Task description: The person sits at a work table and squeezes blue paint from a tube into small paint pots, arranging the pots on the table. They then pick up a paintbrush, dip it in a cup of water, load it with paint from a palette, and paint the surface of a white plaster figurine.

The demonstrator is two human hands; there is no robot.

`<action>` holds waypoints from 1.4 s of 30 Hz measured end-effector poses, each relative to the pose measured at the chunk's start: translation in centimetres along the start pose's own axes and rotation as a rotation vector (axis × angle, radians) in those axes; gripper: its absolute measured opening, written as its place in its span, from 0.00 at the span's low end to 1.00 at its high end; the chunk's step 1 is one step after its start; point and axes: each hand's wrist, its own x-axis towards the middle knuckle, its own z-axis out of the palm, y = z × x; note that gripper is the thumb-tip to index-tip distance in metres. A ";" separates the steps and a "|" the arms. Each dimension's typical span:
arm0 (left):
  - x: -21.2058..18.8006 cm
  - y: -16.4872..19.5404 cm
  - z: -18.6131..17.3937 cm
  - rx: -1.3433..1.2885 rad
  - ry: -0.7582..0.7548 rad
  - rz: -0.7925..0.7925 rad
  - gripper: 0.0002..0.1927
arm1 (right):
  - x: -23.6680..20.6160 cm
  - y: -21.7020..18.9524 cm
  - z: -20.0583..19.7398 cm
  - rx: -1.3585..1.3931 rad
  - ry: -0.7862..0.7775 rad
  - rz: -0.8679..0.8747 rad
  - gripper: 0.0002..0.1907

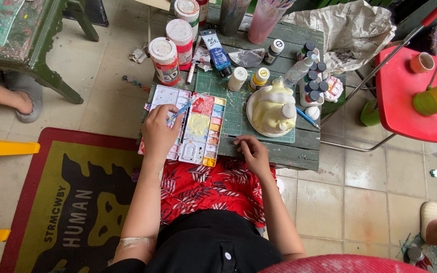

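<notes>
My left hand [160, 132] rests on the left half of an open paint palette [198, 129] and grips a blue-handled brush [181, 110] whose tip points at a red paint well. My right hand [251, 150] lies at the near edge of the dark wooden table [299, 146], fingers pinched on a thin dark brush [231, 136] that points left toward the palette. Beyond the right hand, a pale yellow painted figure [273, 106] stands on a white plate [253, 119], on a green cutting mat [233, 108].
Paint jars [164, 59], a blue tube [217, 50], small bottles [312, 76], two cups and crumpled newspaper [352, 30] crowd the table's far side. A red chair [410, 96] stands right, a green bench [21, 40] and another person's foot left, a rug [72, 202] below.
</notes>
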 end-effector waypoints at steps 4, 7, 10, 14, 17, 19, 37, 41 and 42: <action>-0.6 2.7 0.3 -0.120 -0.035 0.110 0.10 | 1.2 -2.4 0.3 0.170 -0.017 0.006 0.15; -1.1 4.2 0.6 -0.169 -0.046 0.275 0.10 | 2.5 -4.3 0.7 0.305 -0.012 -0.054 0.19; -1.6 5.2 0.6 -0.198 -0.079 0.339 0.10 | 2.4 -5.5 0.9 0.352 0.022 -0.086 0.09; -2.5 5.7 0.5 -0.273 -0.131 0.335 0.11 | 0.2 -6.0 0.0 0.252 0.058 -0.097 0.08; -2.5 6.0 1.5 -0.307 -0.146 0.343 0.11 | -0.9 -6.0 -0.5 0.381 0.037 -0.039 0.10; -2.9 6.3 2.2 -0.334 -0.158 0.346 0.11 | -1.4 -5.9 -0.4 0.508 0.086 0.012 0.08; -4.8 7.6 3.3 -0.374 -0.234 0.357 0.11 | -2.1 -2.8 -0.2 0.508 0.223 0.072 0.05; -5.1 7.9 3.6 -0.381 -0.231 0.361 0.11 | -2.2 -2.5 -0.9 0.511 0.206 0.064 0.05; -5.2 7.9 3.7 -0.399 -0.236 0.348 0.11 | -2.2 -2.5 -1.0 0.521 0.204 0.073 0.06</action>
